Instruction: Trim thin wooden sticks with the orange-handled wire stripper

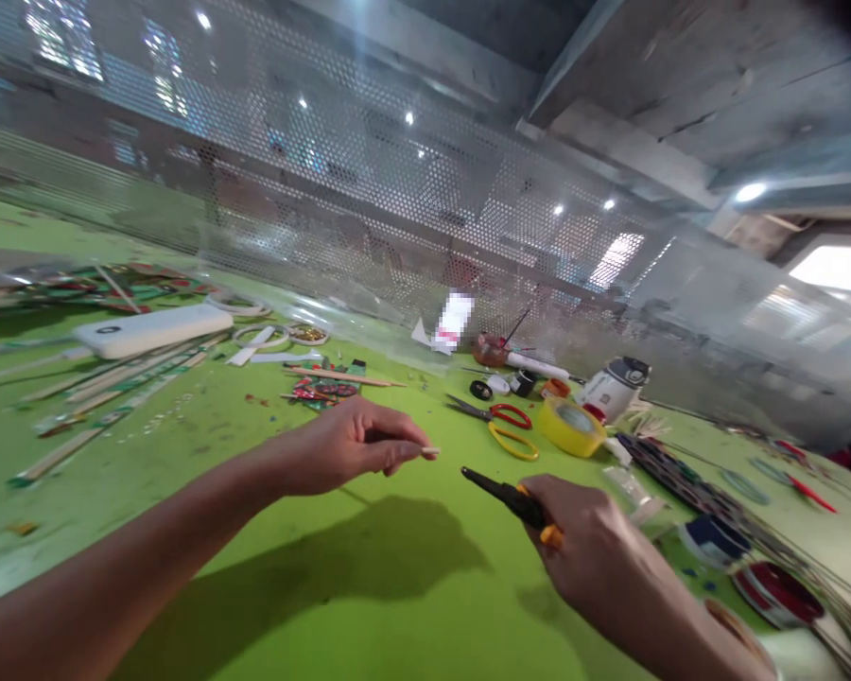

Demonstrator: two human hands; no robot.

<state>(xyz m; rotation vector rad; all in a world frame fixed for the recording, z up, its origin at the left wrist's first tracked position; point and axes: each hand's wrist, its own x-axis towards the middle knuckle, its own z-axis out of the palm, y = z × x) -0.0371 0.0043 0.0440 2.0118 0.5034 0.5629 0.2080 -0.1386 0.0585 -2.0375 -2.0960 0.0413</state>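
My left hand (365,443) is closed in a pinch above the green table (312,605). Between its fingertips a short thin white stick (432,451) pokes out to the right. My right hand (596,534) is wrapped round black pliers (507,497) with orange on the handles. The jaws of the pliers point left toward the white stick, with a gap between the two. Scissors (496,416) with one red and one yellow handle loop lie just beyond the hands. A yellow tape roll (571,426) sits beside the scissors.
Bamboo strips (124,383) and a white power bank (154,331) lie at the left. Several jars, including a dark blue one (715,541) and a red one (778,593), stand at the right. A perforated panel (369,208) rises along the back.
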